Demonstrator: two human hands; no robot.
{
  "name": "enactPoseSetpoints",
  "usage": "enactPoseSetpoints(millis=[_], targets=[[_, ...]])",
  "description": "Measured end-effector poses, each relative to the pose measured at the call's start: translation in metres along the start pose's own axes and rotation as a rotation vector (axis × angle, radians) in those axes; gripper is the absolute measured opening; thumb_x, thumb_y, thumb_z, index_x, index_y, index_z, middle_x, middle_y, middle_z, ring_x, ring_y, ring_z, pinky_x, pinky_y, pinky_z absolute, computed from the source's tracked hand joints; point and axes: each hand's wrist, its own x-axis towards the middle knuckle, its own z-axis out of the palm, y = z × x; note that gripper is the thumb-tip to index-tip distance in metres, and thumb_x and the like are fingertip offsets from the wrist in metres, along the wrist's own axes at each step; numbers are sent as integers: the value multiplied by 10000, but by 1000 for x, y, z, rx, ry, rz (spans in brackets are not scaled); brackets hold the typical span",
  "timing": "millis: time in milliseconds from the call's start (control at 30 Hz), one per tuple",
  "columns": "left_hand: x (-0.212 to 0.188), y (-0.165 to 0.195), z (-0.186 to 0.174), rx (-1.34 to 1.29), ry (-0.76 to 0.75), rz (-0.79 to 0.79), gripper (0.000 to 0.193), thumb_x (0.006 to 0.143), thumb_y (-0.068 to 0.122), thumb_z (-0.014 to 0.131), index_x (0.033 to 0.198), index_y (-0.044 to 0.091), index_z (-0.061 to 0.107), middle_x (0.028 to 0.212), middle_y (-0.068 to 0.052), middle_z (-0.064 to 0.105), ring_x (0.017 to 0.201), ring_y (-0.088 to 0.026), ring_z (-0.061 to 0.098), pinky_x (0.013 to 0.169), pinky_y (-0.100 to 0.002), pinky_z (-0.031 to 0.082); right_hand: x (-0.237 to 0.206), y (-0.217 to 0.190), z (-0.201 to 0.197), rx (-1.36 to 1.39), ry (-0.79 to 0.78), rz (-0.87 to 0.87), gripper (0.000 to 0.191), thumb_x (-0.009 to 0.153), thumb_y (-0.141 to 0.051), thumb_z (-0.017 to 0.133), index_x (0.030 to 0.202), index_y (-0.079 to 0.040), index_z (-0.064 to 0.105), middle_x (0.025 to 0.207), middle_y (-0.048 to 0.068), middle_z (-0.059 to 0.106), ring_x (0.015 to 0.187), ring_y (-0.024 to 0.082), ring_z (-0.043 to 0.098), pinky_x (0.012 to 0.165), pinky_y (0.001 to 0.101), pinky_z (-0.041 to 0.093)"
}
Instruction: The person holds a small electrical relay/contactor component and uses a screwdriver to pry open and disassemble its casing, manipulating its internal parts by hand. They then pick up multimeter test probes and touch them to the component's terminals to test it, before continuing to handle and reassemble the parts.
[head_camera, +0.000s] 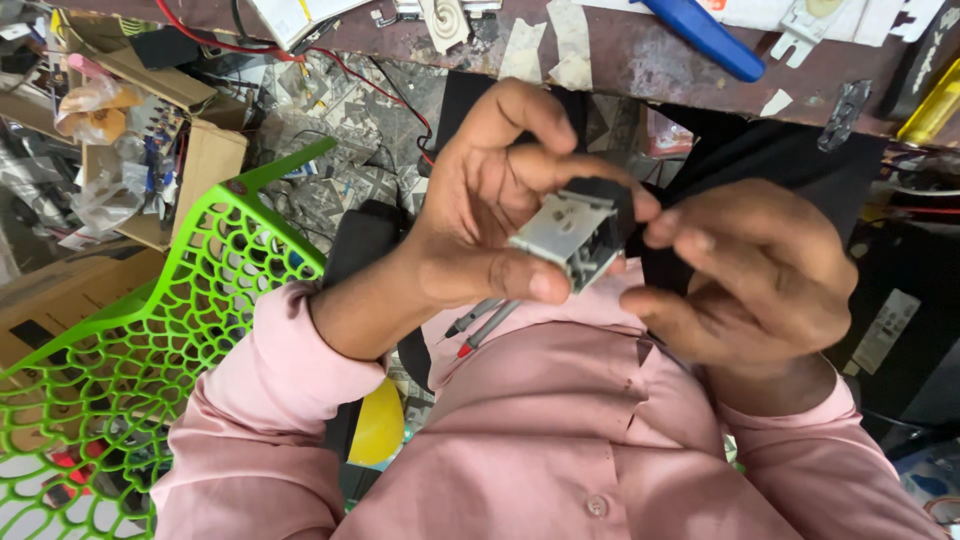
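My left hand (480, 215) grips a small grey box-shaped electrical part (568, 238) between thumb and fingers, held up in front of my pink shirt (560, 440). The part has a pale flat face and a black piece on its right end. My right hand (750, 275) comes in from the right, and its thumb and fingertips pinch that black end. Two thin test probes (478, 325), one with a red tip and one with a black tip, lie on my shirt just below my left wrist.
A green lattice plastic chair (150, 330) stands at the left. Cardboard boxes (190, 140) with clutter sit behind it. A worn workbench edge (620, 50) runs along the top with a blue-handled tool (705, 35), red wires (370, 80) and paper scraps.
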Motion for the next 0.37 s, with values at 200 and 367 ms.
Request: enactPoseSetpoints(millis=[200, 367], targets=[[-3, -2, 7, -159, -40, -92, 726, 768, -14, 912, 1241, 133, 380, 1218, -374, 639, 1086, -334, 698, 957, -379, 599, -1, -5, -3, 123, -41, 1, 471, 866, -269, 849, 1184, 1, 631, 1072, 191, 610, 832, 233, 693, 649, 309, 619], [-5, -5, 9, -183, -73, -125, 668, 779, -18, 920, 1190, 149, 421, 1218, -385, 638, 1149, -347, 680, 992, -391, 586, 5, -21, -9, 59, -129, 43, 540, 882, -305, 847, 1303, -96, 580, 1192, 143, 571, 908, 256, 697, 723, 371, 610]])
